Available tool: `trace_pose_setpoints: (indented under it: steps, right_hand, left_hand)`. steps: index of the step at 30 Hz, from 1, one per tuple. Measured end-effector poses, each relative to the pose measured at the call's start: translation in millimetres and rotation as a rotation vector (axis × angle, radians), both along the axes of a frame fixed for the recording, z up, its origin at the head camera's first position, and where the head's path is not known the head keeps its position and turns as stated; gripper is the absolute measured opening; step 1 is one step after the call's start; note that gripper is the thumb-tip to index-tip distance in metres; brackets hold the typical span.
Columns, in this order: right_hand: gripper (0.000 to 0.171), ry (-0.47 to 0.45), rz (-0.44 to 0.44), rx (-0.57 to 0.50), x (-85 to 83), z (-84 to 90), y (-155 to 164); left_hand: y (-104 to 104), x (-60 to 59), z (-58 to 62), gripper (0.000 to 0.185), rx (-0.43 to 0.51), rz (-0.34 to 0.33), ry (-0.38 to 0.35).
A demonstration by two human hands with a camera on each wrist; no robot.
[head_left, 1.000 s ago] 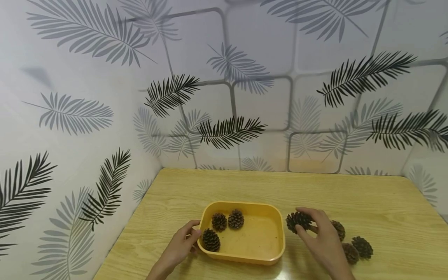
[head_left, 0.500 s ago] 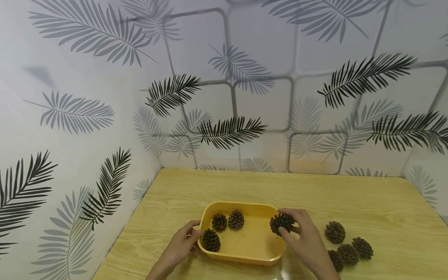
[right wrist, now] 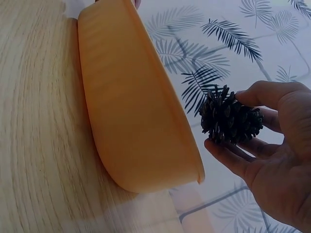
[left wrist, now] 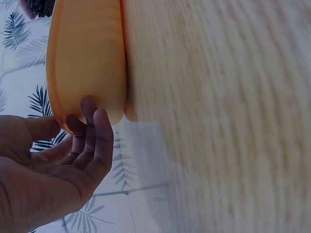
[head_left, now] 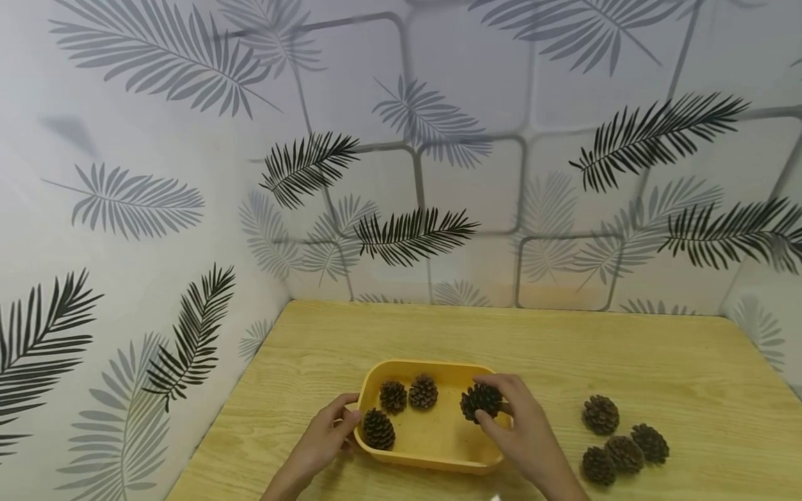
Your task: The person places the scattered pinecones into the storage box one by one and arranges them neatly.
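Note:
A yellow plastic tub (head_left: pixel 432 465) with rounded corners sits on the table. My left hand (head_left: pixel 326 435) grips its left end; the left wrist view has the thumb at the rim and curled fingers against the outer wall (left wrist: pixel 87 53). In my right hand (head_left: pixel 525 431) a dark brown pine cone (head_left: pixel 480 402) is pinched between thumb and fingers. It hangs over the tub's right part, above rim height in the right wrist view, where its scales (right wrist: pixel 228 116) show clearly. Three pine cones lie inside on the left: one at the front (head_left: pixel 379 429), two farther back (head_left: pixel 407 394).
Several more pine cones (head_left: pixel 624 454) lie loosely grouped on the wood-grain table (head_left: pixel 501 334) to the right of my right hand. Behind and to the left rise walls (head_left: pixel 464 181) with a leaf pattern.
My right hand has carried the pine cone leftward from beside the tub to over its right part. The left hand and the tub have stayed in place.

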State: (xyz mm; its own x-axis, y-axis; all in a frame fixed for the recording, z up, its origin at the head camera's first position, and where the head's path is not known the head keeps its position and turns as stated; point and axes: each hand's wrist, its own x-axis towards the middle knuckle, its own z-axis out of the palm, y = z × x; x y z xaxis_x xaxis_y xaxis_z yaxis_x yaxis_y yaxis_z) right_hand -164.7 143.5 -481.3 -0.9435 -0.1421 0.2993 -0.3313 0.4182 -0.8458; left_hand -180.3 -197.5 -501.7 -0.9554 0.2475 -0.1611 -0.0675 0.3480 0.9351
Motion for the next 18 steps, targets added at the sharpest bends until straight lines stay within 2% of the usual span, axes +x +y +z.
trace_pose_setpoints:
  steps: [18]
  right_hand:
    - [0.054,0.011,0.052,0.049,-1.6,-7.0,-25]
  left_hand:
    - [0,0.3,-2.5,0.053,-0.015,0.012,0.005]
